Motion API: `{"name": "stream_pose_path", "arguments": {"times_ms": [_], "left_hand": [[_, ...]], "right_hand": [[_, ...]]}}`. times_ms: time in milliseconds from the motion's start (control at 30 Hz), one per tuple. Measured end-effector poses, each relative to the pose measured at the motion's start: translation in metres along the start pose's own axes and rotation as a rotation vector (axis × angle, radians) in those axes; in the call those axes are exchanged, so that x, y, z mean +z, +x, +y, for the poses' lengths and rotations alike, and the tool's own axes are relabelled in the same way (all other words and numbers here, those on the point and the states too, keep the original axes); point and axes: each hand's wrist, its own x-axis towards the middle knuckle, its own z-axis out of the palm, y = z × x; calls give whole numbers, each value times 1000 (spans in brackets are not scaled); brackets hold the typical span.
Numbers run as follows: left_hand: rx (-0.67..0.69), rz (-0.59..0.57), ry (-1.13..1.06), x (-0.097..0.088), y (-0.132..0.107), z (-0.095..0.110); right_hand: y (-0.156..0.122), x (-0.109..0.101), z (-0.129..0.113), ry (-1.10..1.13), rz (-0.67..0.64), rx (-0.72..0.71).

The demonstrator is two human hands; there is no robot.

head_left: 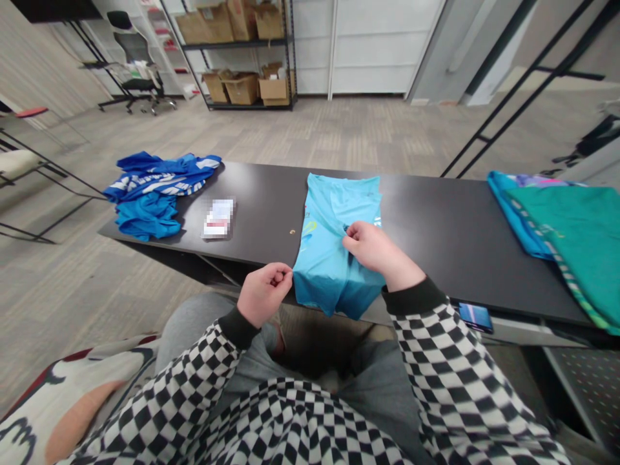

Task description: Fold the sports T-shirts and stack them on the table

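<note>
A light blue shirt (334, 258) lies partly folded on the dark table, its near end hanging over the front edge. At the shirt's near left edge, my left hand (265, 290) is closed, pinching the fabric between thumb and forefinger. My right hand (371, 245) is closed too, its fingertips gripping a bunched piece of the cloth near the middle of the shirt. Creases run from that grip across the fabric. Small yellow and white print shows along the shirt's left side, and some white marks appear near its right edge.
Crumpled blue clothes (162, 187) lie at the table's left end, with a blurred white-and-red item (219, 218) beside them. Folded green and blue garments (571, 226) rest at the right. A phone (475, 317) sits at the front edge. The table (426, 219) is narrow.
</note>
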Motion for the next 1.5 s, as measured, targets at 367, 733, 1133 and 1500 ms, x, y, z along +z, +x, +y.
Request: {"name": "stream_pose_path", "arguments": {"times_ms": [367, 733, 1133, 1500], "left_hand": [[-525, 109, -643, 39, -17, -2], [-406, 113, -684, 45, -15, -4], [-314, 87, -645, 49, -23, -20], [-192, -90, -338, 66, -22, -63]], "right_hand": [[1, 2, 5, 24, -1, -11], [-5, 2, 5, 46, 83, -5], [-19, 4, -1, -325, 99, -12], [-16, 11, 12, -190, 25, -497]]}}
